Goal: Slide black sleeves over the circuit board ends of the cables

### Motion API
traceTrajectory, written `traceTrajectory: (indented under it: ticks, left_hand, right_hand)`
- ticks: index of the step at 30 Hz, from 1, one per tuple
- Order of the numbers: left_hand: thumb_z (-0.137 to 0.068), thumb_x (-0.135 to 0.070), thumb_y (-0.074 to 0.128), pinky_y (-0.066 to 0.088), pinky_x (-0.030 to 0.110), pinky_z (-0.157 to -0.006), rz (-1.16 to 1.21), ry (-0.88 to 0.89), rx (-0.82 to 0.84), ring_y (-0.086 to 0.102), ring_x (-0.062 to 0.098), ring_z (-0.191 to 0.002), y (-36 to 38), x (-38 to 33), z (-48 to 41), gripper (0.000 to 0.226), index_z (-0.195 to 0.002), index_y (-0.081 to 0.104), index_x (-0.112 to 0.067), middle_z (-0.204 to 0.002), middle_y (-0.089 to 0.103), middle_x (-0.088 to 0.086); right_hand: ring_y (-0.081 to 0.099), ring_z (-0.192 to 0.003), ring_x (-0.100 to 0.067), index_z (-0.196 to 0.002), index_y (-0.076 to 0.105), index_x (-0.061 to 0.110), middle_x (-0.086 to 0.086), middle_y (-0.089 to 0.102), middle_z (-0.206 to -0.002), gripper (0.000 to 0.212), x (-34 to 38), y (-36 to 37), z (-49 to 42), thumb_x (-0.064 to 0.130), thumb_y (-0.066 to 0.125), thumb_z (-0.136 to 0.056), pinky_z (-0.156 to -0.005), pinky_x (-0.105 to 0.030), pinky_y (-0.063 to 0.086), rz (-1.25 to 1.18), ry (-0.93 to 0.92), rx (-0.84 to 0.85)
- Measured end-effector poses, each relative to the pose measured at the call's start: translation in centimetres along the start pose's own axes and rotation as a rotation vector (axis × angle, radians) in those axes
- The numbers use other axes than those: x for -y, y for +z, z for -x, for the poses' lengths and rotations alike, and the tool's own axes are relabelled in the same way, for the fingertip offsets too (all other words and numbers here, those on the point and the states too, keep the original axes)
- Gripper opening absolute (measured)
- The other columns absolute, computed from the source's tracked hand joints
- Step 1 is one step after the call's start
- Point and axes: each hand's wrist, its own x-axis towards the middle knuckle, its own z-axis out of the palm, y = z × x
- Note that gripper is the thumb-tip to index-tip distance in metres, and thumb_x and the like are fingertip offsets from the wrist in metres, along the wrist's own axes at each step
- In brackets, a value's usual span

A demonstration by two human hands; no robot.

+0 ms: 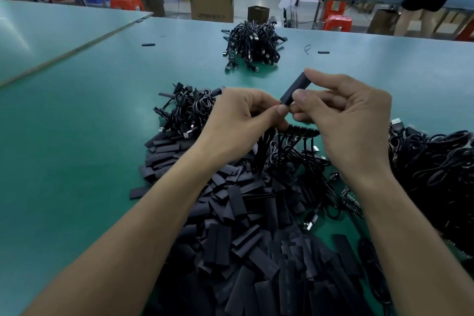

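Two hands meet above the green table (77, 136): the right hand (351, 120) pinches a black sleeve (295, 88) between thumb and forefinger, holding it tilted with its far end raised. The left hand (236, 120), fingers curled, pinches the end of a cable (264, 149) right at the sleeve's lower opening, the cable hanging beneath it and its board end hidden by the fingertips. Below the arms lies a heap of loose sleeves (243, 238), a tangle of cables (436, 174) lies to the right, and another bundle (252, 45) sits farther back on the table.
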Motion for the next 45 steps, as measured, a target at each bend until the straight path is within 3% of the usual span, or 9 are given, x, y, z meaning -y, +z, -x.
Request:
traceTrajectory:
  ticks: [7,10,17,24,29,33,38,41,45]
  left_hand:
    - [-0.091,-0.02,0.074,0.058,0.02,-0.076,0.068,-0.01,0.039,0.074,0.008,-0.08,-0.2,-0.1,0.0,0.005,-0.095,0.074,-0.017,-0.085,0.078,-0.004]
    - [-0.079,-0.032,0.084,0.056,0.019,-0.076,-0.016,-0.056,0.141,0.072,0.004,-0.087,-1.1,0.2,0.0,0.03,-0.105,0.071,-0.025,-0.095,0.076,-0.008]
    - [-0.078,-0.015,0.085,0.054,0.015,-0.073,-0.155,-0.035,0.086,0.07,0.006,-0.076,-1.1,0.6,-0.3,0.019,-0.091,0.072,-0.022,-0.083,0.076,-0.008]
    - [-0.095,-0.017,0.068,0.054,0.014,-0.067,-0.133,-0.131,-0.405,0.064,-0.007,-0.071,-3.0,2.3,-1.9,0.023,-0.117,0.07,-0.013,-0.089,0.069,-0.014]
    - [-0.097,-0.023,0.062,0.058,0.041,-0.087,-0.135,-0.318,-0.58,0.066,0.017,-0.083,-5.2,5.3,-3.7,0.018,-0.11,0.074,-0.018,-0.084,0.069,-0.008]
    - [-0.095,-0.018,0.065,0.048,0.027,-0.086,-0.418,-0.412,-0.489,0.062,0.02,-0.09,-6.3,7.3,-4.5,0.013,-0.104,0.073,-0.013,-0.085,0.067,-0.002]
    - [-0.093,-0.027,0.069,0.035,0.035,-0.11,-0.627,-0.38,-0.502,0.046,0.027,-0.126,-4.9,6.7,-3.6,0.047,-0.136,0.057,-0.014,-0.134,0.048,0.011]
    - [-0.091,-0.036,0.069,0.049,0.031,-0.097,-0.54,-0.123,-0.456,0.057,0.015,-0.11,-3.1,4.0,-2.4,0.023,-0.112,0.068,-0.024,-0.114,0.057,-0.005]
    - [-0.088,-0.032,0.075,0.053,0.015,-0.072,-0.053,-0.046,0.031,0.065,-0.001,-0.076,-0.9,1.1,-0.9,0.012,-0.093,0.069,-0.023,-0.083,0.072,-0.007]
  right_hand:
    - [0.072,-0.069,-0.016,-0.098,0.057,0.033,0.006,0.074,-0.078,0.029,0.5,-0.1,-0.2,0.011,0.074,-0.088,-0.067,-0.033,0.061,0.04,-0.01,0.001]
    - [0.073,-0.07,-0.017,-0.1,0.056,0.025,0.003,0.075,-0.078,0.025,0.7,-0.6,-0.5,0.008,0.071,-0.089,-0.065,-0.027,0.058,-0.051,0.006,-0.058]
    - [0.074,-0.072,-0.018,-0.106,0.058,0.028,0.001,0.076,-0.078,0.024,0.5,-0.8,-0.5,0.011,0.069,-0.093,-0.067,-0.028,0.06,-0.079,0.028,-0.135]
    - [0.067,-0.09,0.01,-0.117,0.068,0.03,0.017,0.072,-0.098,0.034,-0.8,-1.6,-0.6,0.036,0.076,-0.085,-0.086,-0.01,0.05,0.415,0.105,0.246]
    - [0.06,-0.087,0.013,-0.1,0.074,0.031,0.019,0.071,-0.092,0.019,-1.4,-1.4,-0.3,0.016,0.07,-0.089,-0.072,-0.001,0.042,0.653,0.098,0.413]
    - [0.059,-0.08,0.004,-0.098,0.07,0.031,0.015,0.068,-0.084,0.011,-1.7,-1.5,-0.4,0.021,0.064,-0.095,-0.066,-0.008,0.04,0.669,0.126,0.409]
    - [0.055,-0.081,0.005,-0.097,0.061,0.028,0.014,0.063,-0.087,0.008,-2.0,-1.6,-0.5,0.021,0.064,-0.096,-0.063,-0.004,0.037,0.639,0.125,0.351]
    - [0.057,-0.084,0.002,-0.096,0.058,0.027,0.012,0.063,-0.089,0.009,-2.1,-1.6,-0.5,0.022,0.065,-0.096,-0.066,-0.005,0.039,0.601,0.127,0.34]
    - [0.06,-0.081,-0.005,-0.094,0.058,0.024,0.009,0.065,-0.085,0.01,-2.0,-1.6,-0.6,0.024,0.068,-0.094,-0.07,-0.019,0.044,0.524,0.117,0.357]
